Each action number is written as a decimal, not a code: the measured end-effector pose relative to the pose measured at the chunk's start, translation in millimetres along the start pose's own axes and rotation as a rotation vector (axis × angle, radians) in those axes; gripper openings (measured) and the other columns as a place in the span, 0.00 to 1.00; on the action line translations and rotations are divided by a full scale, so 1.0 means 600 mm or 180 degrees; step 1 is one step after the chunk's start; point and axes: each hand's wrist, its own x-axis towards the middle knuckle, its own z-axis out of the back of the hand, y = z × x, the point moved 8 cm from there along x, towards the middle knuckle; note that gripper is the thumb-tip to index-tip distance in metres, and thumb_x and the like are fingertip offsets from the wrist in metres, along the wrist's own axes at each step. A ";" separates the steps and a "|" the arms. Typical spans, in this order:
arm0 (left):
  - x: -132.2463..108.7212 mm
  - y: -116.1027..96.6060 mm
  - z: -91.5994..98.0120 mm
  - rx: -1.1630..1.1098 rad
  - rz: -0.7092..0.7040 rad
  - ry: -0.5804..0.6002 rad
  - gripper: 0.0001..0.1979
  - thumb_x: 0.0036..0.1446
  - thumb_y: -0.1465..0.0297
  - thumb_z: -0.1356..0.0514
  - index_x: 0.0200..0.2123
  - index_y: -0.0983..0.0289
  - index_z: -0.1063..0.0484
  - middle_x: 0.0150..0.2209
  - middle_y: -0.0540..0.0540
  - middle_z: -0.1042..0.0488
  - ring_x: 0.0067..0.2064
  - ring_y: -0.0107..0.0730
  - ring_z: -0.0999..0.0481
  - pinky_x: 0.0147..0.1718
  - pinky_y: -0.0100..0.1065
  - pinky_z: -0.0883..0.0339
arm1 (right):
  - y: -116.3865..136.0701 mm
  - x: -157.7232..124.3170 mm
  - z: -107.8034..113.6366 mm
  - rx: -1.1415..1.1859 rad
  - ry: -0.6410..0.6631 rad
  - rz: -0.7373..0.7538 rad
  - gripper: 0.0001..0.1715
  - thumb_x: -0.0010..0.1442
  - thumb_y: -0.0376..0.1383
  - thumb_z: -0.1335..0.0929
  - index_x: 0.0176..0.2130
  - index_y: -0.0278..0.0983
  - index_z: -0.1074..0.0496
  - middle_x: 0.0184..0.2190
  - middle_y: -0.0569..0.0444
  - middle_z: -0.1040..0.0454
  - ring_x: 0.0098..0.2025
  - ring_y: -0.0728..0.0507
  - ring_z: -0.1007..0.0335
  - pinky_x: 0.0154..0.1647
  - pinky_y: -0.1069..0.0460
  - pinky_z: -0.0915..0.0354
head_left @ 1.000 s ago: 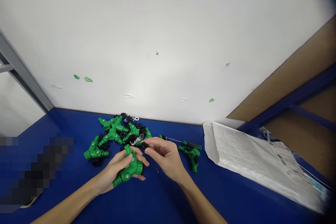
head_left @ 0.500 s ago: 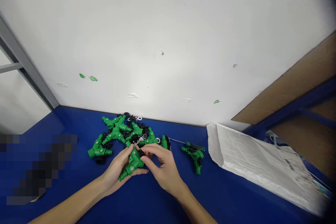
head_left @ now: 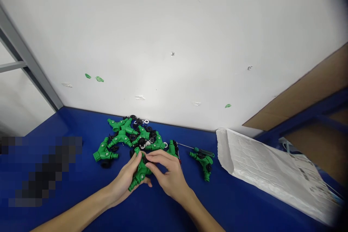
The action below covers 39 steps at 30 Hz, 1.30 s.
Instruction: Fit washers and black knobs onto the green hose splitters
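My left hand [head_left: 121, 180] is wrapped around a green plastic Y-shaped hose splitter [head_left: 141, 174], keeping it tilted above the blue table. My right hand [head_left: 169, 175] pinches a small black knob [head_left: 145, 160] against the splitter's upper right side, between thumb and index finger. Fingers partly cover the knob, so how it sits on the splitter cannot be made out. Just behind my hands lies a pile of similar green splitters [head_left: 121, 137], mixed with black parts [head_left: 133, 137] and white rings [head_left: 146, 121].
Right of my hands lie a screwdriver [head_left: 203, 151] and another green splitter with black parts [head_left: 203, 163]. A white padded envelope [head_left: 252, 163] covers the table's right side. The white wall [head_left: 174, 79] rises behind. A blurred-out dark object [head_left: 45, 172] is at left.
The held splitter has turned slightly and shifted a little right with my left hand. My right fingers stay at the black knob. The whole view has shifted slightly.
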 end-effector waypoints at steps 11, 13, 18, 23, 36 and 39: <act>0.000 -0.003 0.018 0.0421 -0.0230 -0.0098 0.25 0.56 0.54 0.40 0.54 0.60 0.34 0.32 0.51 0.29 0.31 0.30 0.30 0.34 0.33 0.34 | -0.002 -0.007 0.000 -0.0101 -0.0385 0.0061 0.08 0.58 0.35 0.29 0.29 0.36 0.28 0.32 0.50 0.26 0.32 0.46 0.27 0.33 0.53 0.30; -0.002 -0.006 0.011 0.0435 -0.0240 -0.0035 0.24 0.55 0.54 0.39 0.51 0.60 0.32 0.32 0.50 0.30 0.31 0.29 0.31 0.32 0.32 0.34 | 0.000 -0.009 -0.002 -0.0202 -0.0406 0.0147 0.08 0.59 0.35 0.29 0.29 0.36 0.29 0.32 0.50 0.26 0.33 0.46 0.28 0.33 0.53 0.31; 0.002 -0.003 0.006 0.0188 -0.0115 0.0018 0.17 0.55 0.57 0.37 0.42 0.62 0.30 0.30 0.49 0.31 0.29 0.27 0.33 0.29 0.32 0.34 | -0.002 -0.009 -0.003 -0.0550 -0.0344 0.0188 0.07 0.60 0.38 0.29 0.32 0.36 0.26 0.30 0.51 0.28 0.33 0.45 0.30 0.33 0.51 0.32; 0.007 0.004 0.002 -0.0046 0.0155 0.0180 0.12 0.60 0.60 0.40 0.39 0.64 0.29 0.31 0.52 0.31 0.29 0.27 0.33 0.28 0.33 0.35 | -0.002 -0.001 -0.001 -0.0406 0.0317 0.0231 0.27 0.58 0.41 0.28 0.56 0.39 0.32 0.35 0.50 0.29 0.31 0.46 0.34 0.31 0.52 0.32; 0.000 0.020 0.010 -0.0041 0.0397 0.0279 0.10 0.59 0.61 0.40 0.37 0.62 0.31 0.25 0.47 0.36 0.25 0.25 0.39 0.27 0.34 0.38 | -0.007 -0.008 -0.013 -0.0122 0.0450 0.0648 0.13 0.64 0.34 0.33 0.48 0.37 0.24 0.38 0.47 0.26 0.37 0.44 0.29 0.36 0.50 0.30; -0.003 0.019 0.003 -0.0098 0.0413 0.0415 0.10 0.59 0.62 0.40 0.34 0.62 0.31 0.24 0.47 0.38 0.24 0.24 0.39 0.27 0.33 0.37 | -0.010 -0.007 -0.008 0.0098 0.0268 0.0603 0.11 0.61 0.37 0.30 0.43 0.37 0.23 0.35 0.48 0.26 0.33 0.45 0.29 0.32 0.51 0.30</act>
